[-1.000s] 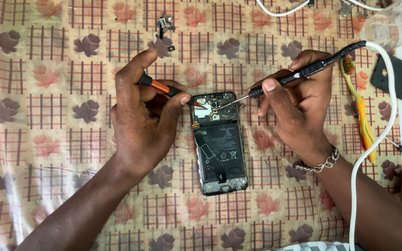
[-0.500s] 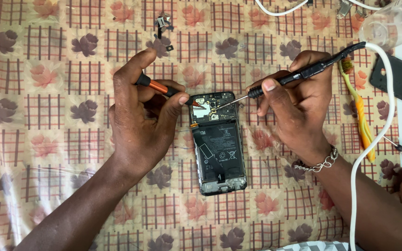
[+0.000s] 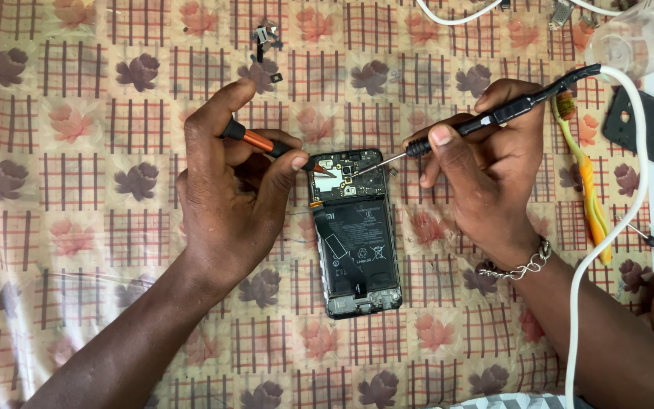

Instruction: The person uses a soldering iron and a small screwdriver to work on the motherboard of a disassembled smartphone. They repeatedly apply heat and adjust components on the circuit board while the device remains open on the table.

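Looking down from the head camera, I see an opened phone (image 3: 354,231) lying back-up near the middle of the flowered tablecloth (image 3: 77,189), its circuit board bared at the top. My left hand (image 3: 228,197) is closed on an orange-handled tool (image 3: 255,142), its tip steadying the board's upper left corner; my right hand (image 3: 486,178) pinches a corded soldering iron (image 3: 493,117) like a pen, tip on the board. Both tips are too fine to make out, and the white cord (image 3: 615,227) runs off the tablecloth's near edge.

Left hand (image 3: 228,201) and right hand (image 3: 486,178) curl in pinching grips, forearms angled inward.
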